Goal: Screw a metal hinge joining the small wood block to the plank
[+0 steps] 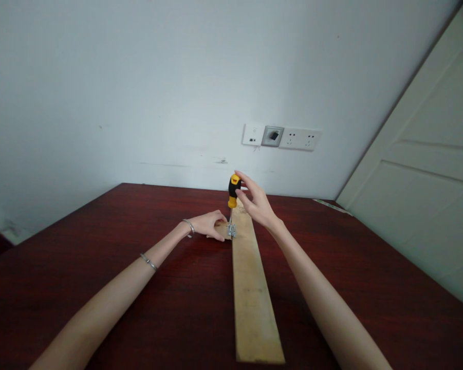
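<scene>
A long wooden board (253,293) lies lengthwise on the dark red table. Against its left edge, near the far end, sits a short wooden piece (224,230), and a small metal hinge (232,230) spans the two. My left hand (210,225) grips the short piece, thumb on the near side and fingers on the far side. My right hand (256,201) holds the yellow and black handle of a screwdriver (234,190) between thumb and fingers. The screwdriver stands nearly upright, its shaft pointing down at the hinge; whether its tip sits in a screw is too small to tell.
The dark red table (158,308) meets a pale wall (177,92) at its back. A row of wall sockets (299,139) is above the table's far edge. A white panelled door (427,190) stands at the right, with a thin strip (331,206) lying near it.
</scene>
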